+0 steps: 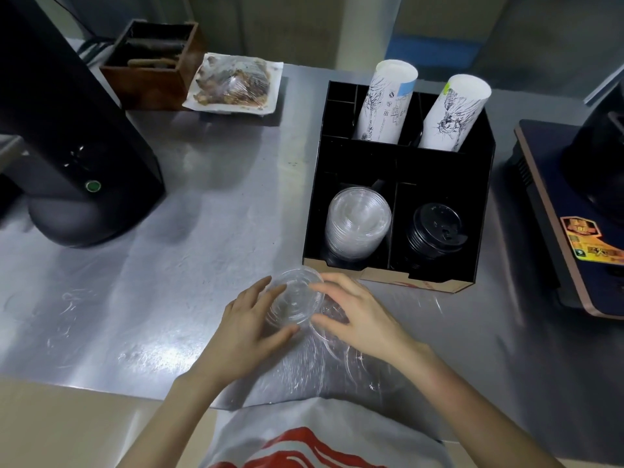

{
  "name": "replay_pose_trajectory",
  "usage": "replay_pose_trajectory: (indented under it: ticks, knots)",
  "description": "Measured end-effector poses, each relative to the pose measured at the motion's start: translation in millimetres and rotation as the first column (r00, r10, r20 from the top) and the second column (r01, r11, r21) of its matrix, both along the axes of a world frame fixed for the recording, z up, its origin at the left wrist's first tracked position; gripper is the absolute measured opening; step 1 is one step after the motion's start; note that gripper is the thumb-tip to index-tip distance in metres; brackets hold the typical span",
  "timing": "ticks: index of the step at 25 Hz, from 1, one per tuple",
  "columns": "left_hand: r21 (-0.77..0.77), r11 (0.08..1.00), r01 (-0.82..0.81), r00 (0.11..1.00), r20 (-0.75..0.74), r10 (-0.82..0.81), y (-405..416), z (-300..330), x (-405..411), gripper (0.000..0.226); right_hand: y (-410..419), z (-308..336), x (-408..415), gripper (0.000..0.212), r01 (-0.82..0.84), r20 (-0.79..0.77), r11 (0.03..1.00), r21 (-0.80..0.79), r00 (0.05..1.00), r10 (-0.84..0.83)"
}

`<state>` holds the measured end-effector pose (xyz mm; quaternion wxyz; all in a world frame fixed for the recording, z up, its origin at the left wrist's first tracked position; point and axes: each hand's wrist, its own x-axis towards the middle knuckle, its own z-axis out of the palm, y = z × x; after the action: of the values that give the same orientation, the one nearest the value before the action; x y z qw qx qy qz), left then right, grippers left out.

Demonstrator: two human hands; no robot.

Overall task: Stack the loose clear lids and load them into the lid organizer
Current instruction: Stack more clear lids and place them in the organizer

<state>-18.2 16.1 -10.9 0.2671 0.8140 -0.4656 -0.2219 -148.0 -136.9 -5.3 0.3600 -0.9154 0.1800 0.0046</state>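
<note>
Both hands meet on a small stack of clear lids (pixel 293 300) just in front of the black organizer (pixel 483 197), on the steel counter (pixel 202 204). The left hand (pixel 248 324) cups the stack's left edge with fingers curled around it; the right hand (pixel 354 314) grips the right edge between thumb and fingers. More loose lids (pixel 358 358) lie flat under the right wrist, nearer than the organizer. Inside the organizer's front left compartment leans a stack of clear lids (pixel 358 222); black lids (pixel 435 231) fill the front right one, and paper cups (pixel 385 99) stand behind.
</note>
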Motion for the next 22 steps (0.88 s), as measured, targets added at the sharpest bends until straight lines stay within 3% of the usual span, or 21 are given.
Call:
replay_pose_trajectory:
  ticks: [4,10,22]
  knots:
    - [-0.165,0.986,0.005,0.998,-0.063,-0.015,-5.5,15.0,1.5,0.071,-3.7,13.5,-6.7,0.048,0.094,0.096,0.993,0.064,0.99,-0.1]
    - [-0.282,0.959,-0.018,1.0,-0.021,0.012,-9.0,26.8,2.8,0.03,-9.2,26.1,-9.9,0.039,0.198,0.228,0.972,0.123,0.948,-0.222]
    - [-0.358,0.91,-0.208,0.976,-0.133,0.17,-32.0,44.8,-3.7,0.01,-13.3,27.8,-11.2,0.021,0.356,0.407,0.915,0.19,0.82,-0.403]
